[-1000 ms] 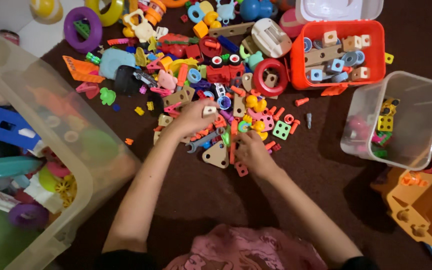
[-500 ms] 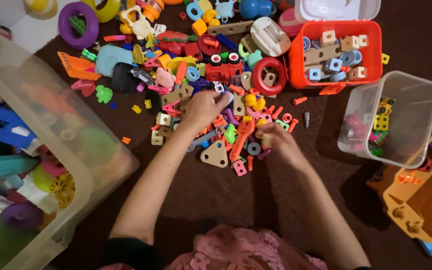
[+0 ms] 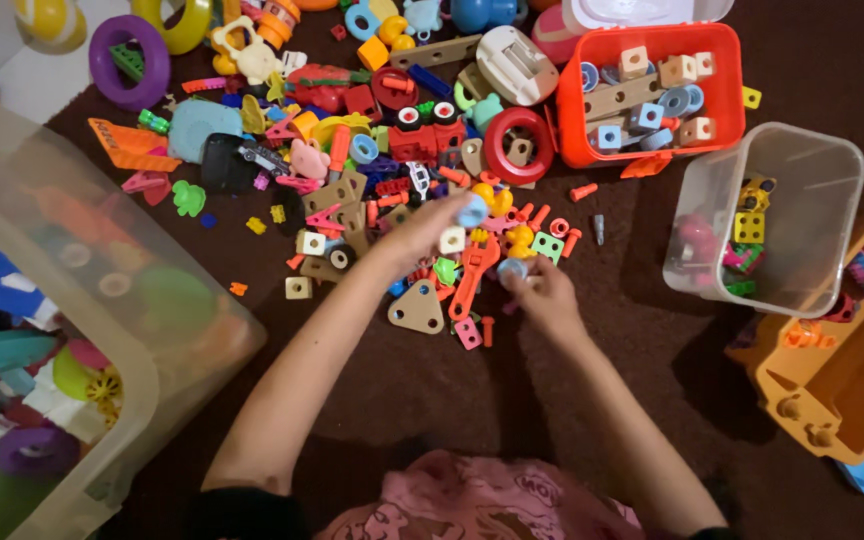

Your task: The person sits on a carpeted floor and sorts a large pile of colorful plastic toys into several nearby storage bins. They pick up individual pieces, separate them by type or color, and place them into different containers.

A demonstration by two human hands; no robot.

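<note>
Fingers of the left hand (image 3: 414,232) pinch a small pale-blue round piece (image 3: 472,211), held just above the middle of the toy pile on the dark brown carpet (image 3: 352,400). It looks like a short disc; which way its axis points cannot be told. To its right, the right hand (image 3: 544,292) pinches a similar pale-blue round piece (image 3: 512,268) at its fingertips. Between the hands lies an orange toy wrench (image 3: 472,276), its long axis running near to far, beside a tan triangular plate (image 3: 416,312).
</note>
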